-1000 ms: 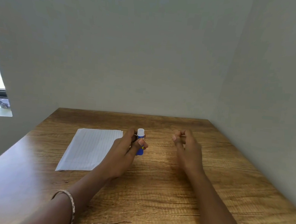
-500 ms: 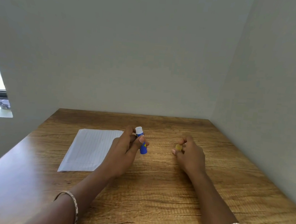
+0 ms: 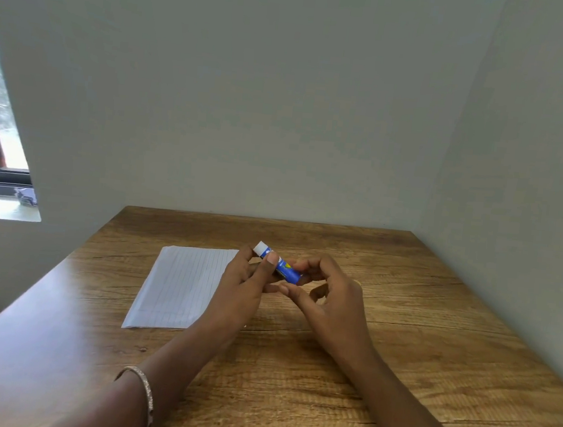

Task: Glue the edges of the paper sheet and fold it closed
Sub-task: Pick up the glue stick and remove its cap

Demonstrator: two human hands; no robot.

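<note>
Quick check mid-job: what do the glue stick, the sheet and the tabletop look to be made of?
Glue stick: smooth, slightly glossy blue tube with a white end, probably plastic. Sheet: thin, matte white ruled paper, judging by its faint lines and flat lie. Table: brown wood grain with a soft sheen at the left; solid wood or laminate, I can't tell.

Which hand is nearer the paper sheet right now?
Left. The left hand hovers over the paper sheet's right edge, holding the glue stick; the right hand is further right, fingertips at the stick's blue end.
</note>
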